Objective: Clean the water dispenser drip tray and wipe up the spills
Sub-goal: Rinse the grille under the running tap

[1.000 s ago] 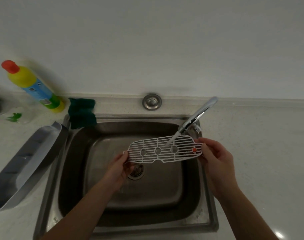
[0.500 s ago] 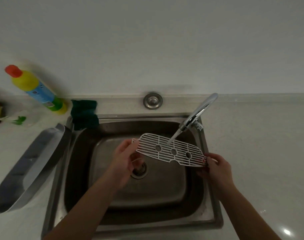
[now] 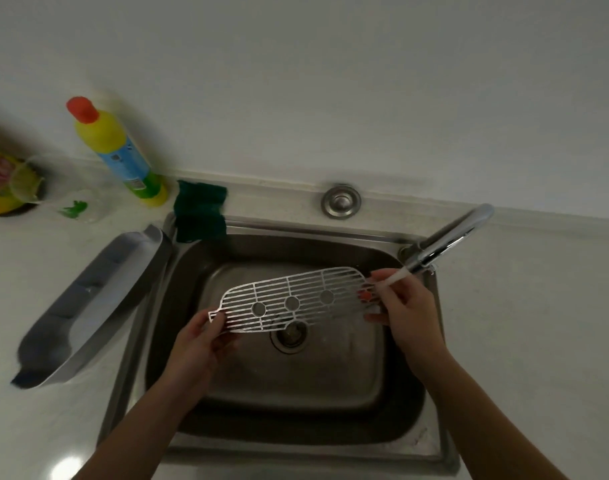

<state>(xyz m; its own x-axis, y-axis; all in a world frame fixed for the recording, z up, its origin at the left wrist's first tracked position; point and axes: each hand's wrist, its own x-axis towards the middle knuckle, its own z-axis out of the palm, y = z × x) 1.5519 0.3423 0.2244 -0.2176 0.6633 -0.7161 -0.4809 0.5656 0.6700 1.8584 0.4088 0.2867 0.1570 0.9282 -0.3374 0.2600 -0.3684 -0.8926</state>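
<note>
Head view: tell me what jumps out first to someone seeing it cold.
The white grate held over the sink, the left hand on one end and the right hand on the other, under the running tap. Next, the yellow bottle standing at the back left, with the grey tray lying beside the sink.

White slotted drip-tray grille point(image 3: 289, 299), three round holes, held level over sink point(image 3: 296, 393); grey tray base point(image 3: 88, 306) on counter, left.

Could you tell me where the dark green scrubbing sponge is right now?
In the head view, the dark green scrubbing sponge drapes over the steel sink's back-left rim, just right of the yellow detergent bottle.
</note>
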